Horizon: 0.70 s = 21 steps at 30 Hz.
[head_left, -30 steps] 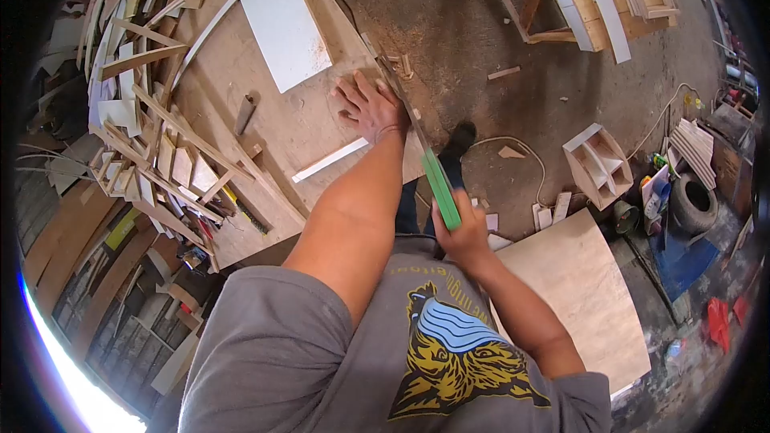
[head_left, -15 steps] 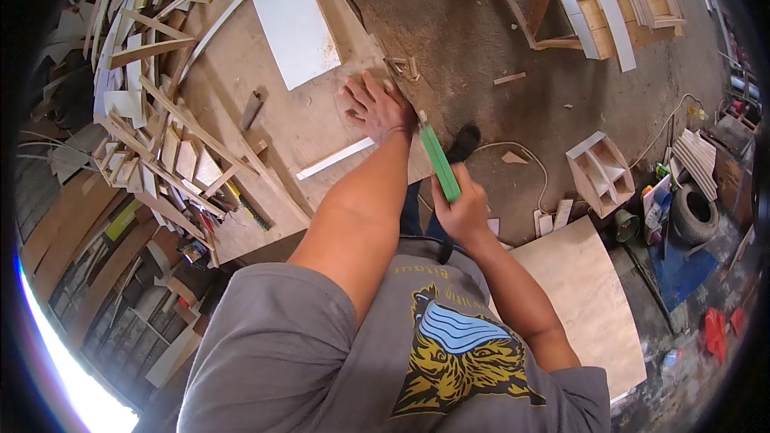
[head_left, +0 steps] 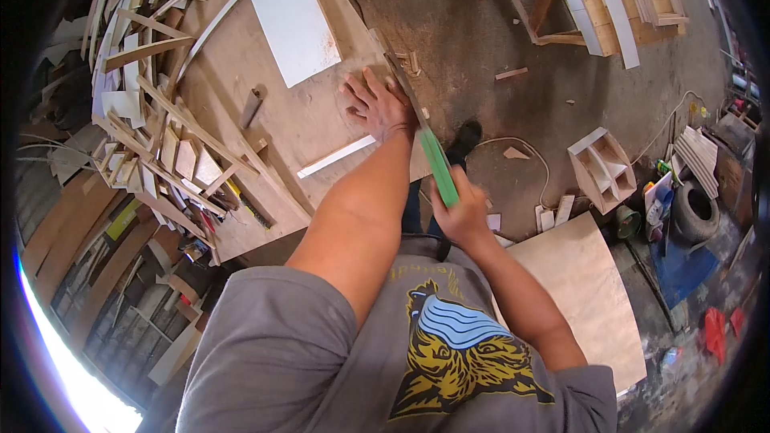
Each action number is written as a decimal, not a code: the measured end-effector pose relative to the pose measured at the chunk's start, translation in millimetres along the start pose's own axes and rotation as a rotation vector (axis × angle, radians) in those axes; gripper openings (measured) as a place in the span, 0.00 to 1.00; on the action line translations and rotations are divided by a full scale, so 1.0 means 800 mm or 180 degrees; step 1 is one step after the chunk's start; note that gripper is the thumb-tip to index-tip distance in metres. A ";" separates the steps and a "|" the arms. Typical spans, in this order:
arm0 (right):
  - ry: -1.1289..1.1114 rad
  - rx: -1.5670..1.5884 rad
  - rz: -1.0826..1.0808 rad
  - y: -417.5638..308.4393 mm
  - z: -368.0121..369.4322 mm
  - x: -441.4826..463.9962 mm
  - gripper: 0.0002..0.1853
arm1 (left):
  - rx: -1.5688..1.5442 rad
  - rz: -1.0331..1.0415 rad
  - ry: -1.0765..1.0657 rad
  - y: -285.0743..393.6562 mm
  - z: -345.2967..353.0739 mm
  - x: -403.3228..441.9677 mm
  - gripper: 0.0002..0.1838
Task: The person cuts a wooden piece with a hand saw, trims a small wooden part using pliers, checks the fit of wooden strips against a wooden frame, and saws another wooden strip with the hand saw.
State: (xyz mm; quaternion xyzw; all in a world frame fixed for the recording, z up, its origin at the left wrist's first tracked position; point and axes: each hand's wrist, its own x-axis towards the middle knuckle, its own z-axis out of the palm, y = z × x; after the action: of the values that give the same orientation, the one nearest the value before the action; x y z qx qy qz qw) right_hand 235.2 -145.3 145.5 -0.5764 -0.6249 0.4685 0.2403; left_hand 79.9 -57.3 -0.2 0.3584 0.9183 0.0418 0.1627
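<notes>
My left hand (head_left: 378, 104) lies with spread fingers on a plywood sheet (head_left: 269, 140), close to its right edge. In my right hand (head_left: 464, 207) is the green handle of a saw (head_left: 439, 167). The saw's thin blade runs up along the sheet's edge, just right of my left hand. Beyond my fingers lies a white board (head_left: 289, 24) with sawdust at its corner. A short white strip (head_left: 337, 157) rests on the sheet below my left hand.
Wood offcuts (head_left: 168, 128) are piled on the left. A curved wooden frame (head_left: 593, 8) stands upper right. At the right are a small wooden box (head_left: 601, 170), a tire (head_left: 695, 212) and a cable (head_left: 539, 162). A plywood panel (head_left: 577, 289) lies lower right.
The saw and my right hand have moved along the sheet's edge and back, so more blade shows than half a second ago. My left hand stays pressed on the sheet. The view has shifted slightly.
</notes>
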 end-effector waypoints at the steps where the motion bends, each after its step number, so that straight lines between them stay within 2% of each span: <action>1: 0.0010 -0.0043 0.0023 -0.001 0.009 0.018 0.09 | -0.0068 -0.0031 -0.0074 0.001 -0.001 0.004 0.34; 3: 0.0044 -0.0114 0.0081 -0.011 0.021 0.039 0.11 | -0.0024 -0.0050 -0.0041 0.005 -0.003 0.007 0.34; 7: 0.0141 0.0151 0.0161 -0.042 -0.034 -0.029 0.11 | 0.0165 0.0025 0.0151 0.003 0.004 0.002 0.34; 12: -0.0015 0.0115 0.0287 0.005 0.014 0.039 0.09 | 0.0076 -0.0037 -0.0010 0.007 -0.004 0.000 0.34; 15: 0.0038 -0.0024 0.0316 -0.007 -0.004 0.011 0.10 | 0.0098 -0.0019 -0.0025 0.005 -0.003 0.001 0.34; 18: 0.0280 0.0259 0.0184 -0.023 -0.022 -0.026 0.10 | 0.0054 -0.0056 -0.0015 0.008 -0.004 0.002 0.34; 21: 0.0189 0.0165 0.0053 0.014 0.012 0.027 0.09 | 0.0066 -0.0060 -0.0147 0.006 -0.011 -0.005 0.34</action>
State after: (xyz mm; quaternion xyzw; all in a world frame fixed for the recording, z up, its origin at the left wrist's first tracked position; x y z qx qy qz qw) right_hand 228.0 -129.3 126.6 -0.5888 -0.6004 0.4692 0.2697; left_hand 82.9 -55.8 10.5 0.3523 0.9180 0.0224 0.1805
